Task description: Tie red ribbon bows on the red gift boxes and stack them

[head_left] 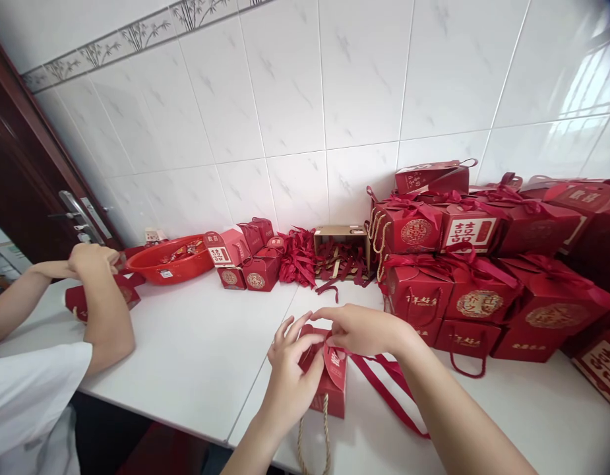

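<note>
A small red gift box with a beige rope handle stands on the white table, below both hands. My left hand lies against the left side of its top, thumb and index finger bent together over the flaps. From the right, my right hand reaches onto the same top with its fingertips pressed at the flaps near a dark red ribbon. The ribbon trails from the box to the right across the table. What exactly the fingertips pinch is too small to make out.
Stacked red boxes fill the right side. By the wall are a carton of ribbons, a ribbon pile, small boxes and a red basin. At left, another person's hands work over a red box.
</note>
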Tool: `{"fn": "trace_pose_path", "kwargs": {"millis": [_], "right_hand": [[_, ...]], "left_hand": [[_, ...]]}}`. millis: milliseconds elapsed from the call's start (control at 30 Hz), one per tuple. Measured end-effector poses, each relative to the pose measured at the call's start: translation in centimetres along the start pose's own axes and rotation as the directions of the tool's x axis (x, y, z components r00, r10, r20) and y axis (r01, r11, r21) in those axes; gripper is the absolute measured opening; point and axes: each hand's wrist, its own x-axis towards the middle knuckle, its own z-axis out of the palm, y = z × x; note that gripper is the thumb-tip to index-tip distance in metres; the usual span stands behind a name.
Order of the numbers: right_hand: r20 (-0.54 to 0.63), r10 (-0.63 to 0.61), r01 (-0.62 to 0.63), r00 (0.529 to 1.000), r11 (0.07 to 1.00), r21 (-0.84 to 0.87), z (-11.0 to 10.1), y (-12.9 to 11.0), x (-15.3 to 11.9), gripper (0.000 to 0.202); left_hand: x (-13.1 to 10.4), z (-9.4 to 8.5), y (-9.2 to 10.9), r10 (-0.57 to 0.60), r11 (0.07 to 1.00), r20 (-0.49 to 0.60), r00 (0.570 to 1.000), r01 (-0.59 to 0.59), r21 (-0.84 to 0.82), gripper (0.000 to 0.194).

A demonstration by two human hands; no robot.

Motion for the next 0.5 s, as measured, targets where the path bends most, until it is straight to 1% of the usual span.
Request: {"fn": "trace_pose_path", "kwargs": {"millis": [167,267,433,500], "right_hand": [[0.008,0.006,-0.006,1.0,1.0,-0.002,0.21,0.23,0.06,0.046],[0.005,0.012,-0.012,1.0,1.0,-0.001,0.47,0.45,0.22,0.044],[0.004,0.026,-0.026,1.0,1.0,0.001,0.81,0.61,0.35,0.041],[0.004,0.056,-0.056,0.998,0.998,-0.014,0.7,0.5,0.19,0.039]], "left_hand": [[-0.16,-0.11,0.05,0.027,0.999,0.019,0.999,-0.026,-0.039,0.021],[-0.36,-0.13,0.0,0.036,0.998,0.024,0.999,-0.034,-0.059,0.02],[-0.38,0.13,0.16,0.03,0.997,-0.019,0.999,-0.031,-0.065,0.017],[-0.38,0.19,0.27,0.03,0.995,-0.01,1.0,-0.031,-0.1,0.016]]}}
